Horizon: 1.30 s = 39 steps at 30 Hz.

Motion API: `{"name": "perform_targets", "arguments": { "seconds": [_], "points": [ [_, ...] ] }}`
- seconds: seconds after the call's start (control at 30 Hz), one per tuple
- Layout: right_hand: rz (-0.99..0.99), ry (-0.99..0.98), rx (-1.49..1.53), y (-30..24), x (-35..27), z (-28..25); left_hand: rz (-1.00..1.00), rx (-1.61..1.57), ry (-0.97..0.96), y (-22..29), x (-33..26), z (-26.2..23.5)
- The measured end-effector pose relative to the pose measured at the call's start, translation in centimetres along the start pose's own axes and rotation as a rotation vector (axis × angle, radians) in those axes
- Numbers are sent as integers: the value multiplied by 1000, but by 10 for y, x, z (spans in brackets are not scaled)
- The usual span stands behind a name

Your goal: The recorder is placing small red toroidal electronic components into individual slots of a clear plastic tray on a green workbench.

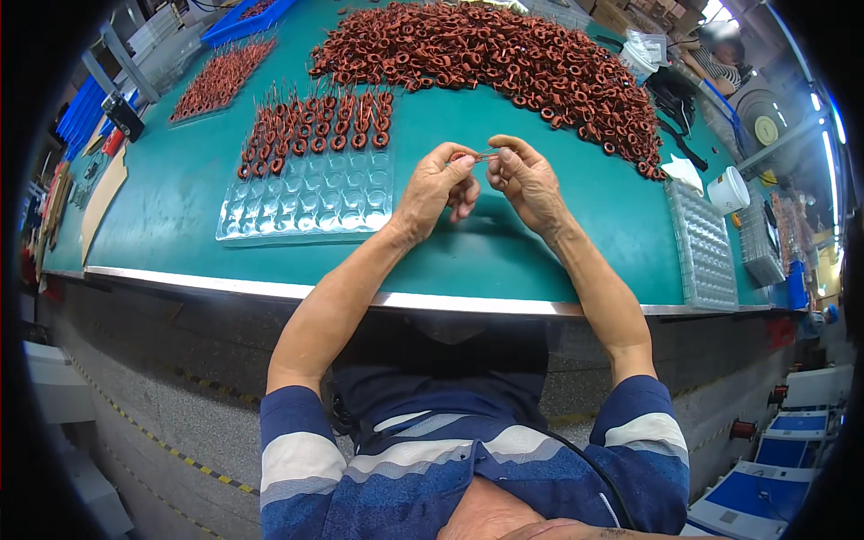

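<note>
Above the green table, my left hand [434, 191] pinches a copper-coloured ring coil [458, 156], partly hidden by the fingers. My right hand [533, 187] grips the coil's wire leads [487, 157] between thumb and fingertips, so the leads span the short gap between both hands. To the left of my hands lies a clear plastic tray [304, 212] with round pockets. Its far rows hold several ring coils [338, 141] with their wires standing up, while the near rows show bare pockets.
A large heap of ring coils [486, 49] spreads across the back of the table [531, 270]. Another filled tray [220, 81] sits at the far left. Stacked clear trays [702, 243], a white cup [728, 191] and a white tub [637, 63] stand on the right.
</note>
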State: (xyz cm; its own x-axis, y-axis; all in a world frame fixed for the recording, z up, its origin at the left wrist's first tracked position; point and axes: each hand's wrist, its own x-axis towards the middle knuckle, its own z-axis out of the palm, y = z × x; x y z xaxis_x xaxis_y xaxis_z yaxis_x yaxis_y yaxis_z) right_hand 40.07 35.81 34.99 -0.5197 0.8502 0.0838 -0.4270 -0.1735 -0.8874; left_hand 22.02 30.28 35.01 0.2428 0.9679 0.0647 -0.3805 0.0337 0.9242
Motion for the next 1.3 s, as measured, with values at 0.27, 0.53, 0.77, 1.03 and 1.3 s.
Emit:
{"name": "perform_targets", "arguments": {
  "seconds": [0.27, 0.53, 0.77, 1.03, 1.3],
  "points": [
    [45, 98, 46, 3, 1, 0, 155, 338, 80, -3, -1, 8],
    [-75, 172, -378, -1, 0, 1, 235, 586, 178, -4, -4, 14],
    [-103, 105, -363, 2, -1, -4, 149, 167, 99, -3, -2, 9],
    [-245, 111, -390, -3, -3, 7, 48, -91, 47, -1, -3, 9],
    [-338, 254, -693, -3, -5, 14, 24, -171, 116, -5, 1, 4]
  ]
}}
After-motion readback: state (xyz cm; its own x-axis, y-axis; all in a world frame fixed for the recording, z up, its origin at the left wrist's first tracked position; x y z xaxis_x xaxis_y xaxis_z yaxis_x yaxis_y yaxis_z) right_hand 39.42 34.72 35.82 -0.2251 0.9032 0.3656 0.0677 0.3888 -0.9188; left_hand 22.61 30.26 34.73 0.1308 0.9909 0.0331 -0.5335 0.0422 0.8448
